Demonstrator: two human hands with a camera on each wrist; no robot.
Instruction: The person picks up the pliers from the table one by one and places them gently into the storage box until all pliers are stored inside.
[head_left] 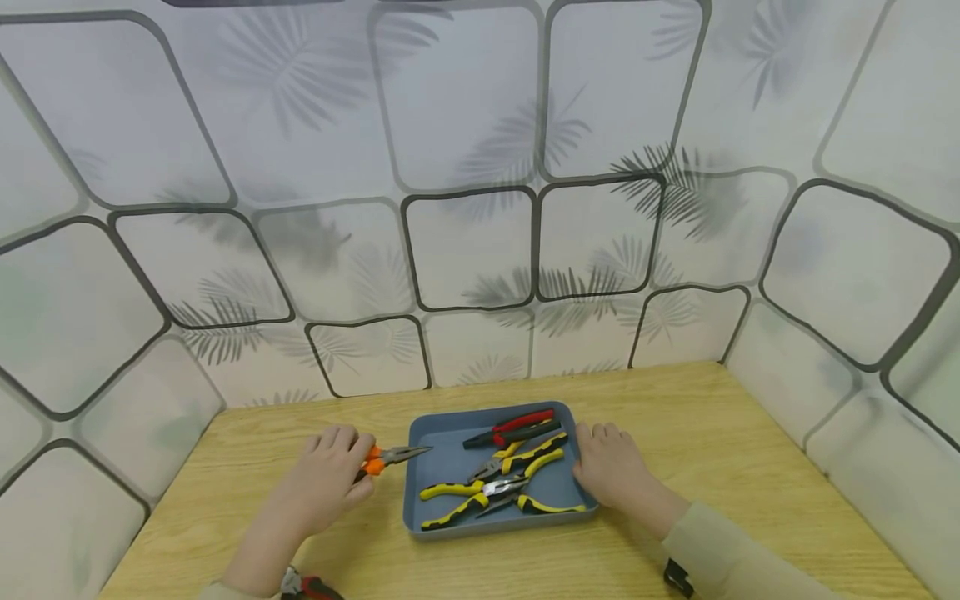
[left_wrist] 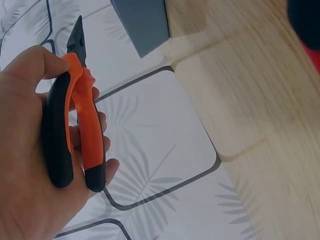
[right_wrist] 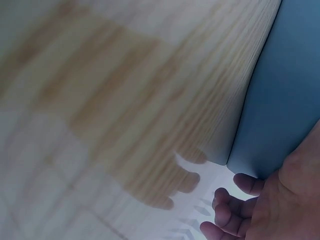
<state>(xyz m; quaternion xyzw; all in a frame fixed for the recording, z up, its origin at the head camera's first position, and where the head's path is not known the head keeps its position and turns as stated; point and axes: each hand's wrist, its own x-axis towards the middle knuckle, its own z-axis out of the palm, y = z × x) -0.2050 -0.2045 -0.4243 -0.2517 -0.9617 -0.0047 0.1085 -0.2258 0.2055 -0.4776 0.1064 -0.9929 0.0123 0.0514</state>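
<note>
My left hand (head_left: 330, 479) grips a pair of needle-nose pliers (head_left: 396, 455) with orange and black handles. Their closed, pointed tip reaches over the left rim of a blue-grey tray (head_left: 442, 429). In the left wrist view the handles of these pliers (left_wrist: 90, 125) lie across the palm, thumb near the pivot. My right hand (head_left: 613, 468) is against the tray's right side, its relaxed fingers (right_wrist: 232, 217) loosely bent beside the wall. Inside the tray lie red-and-black pliers (head_left: 517, 427) at the back and several yellow-and-black pliers (head_left: 498, 489), overlapping one another.
Another tool with a red handle (head_left: 318, 587) lies on the wooden table (head_left: 300, 417) by my left forearm, partly cut off by the frame. Patterned wall covering (head_left: 472, 250) rises behind the table and along both sides.
</note>
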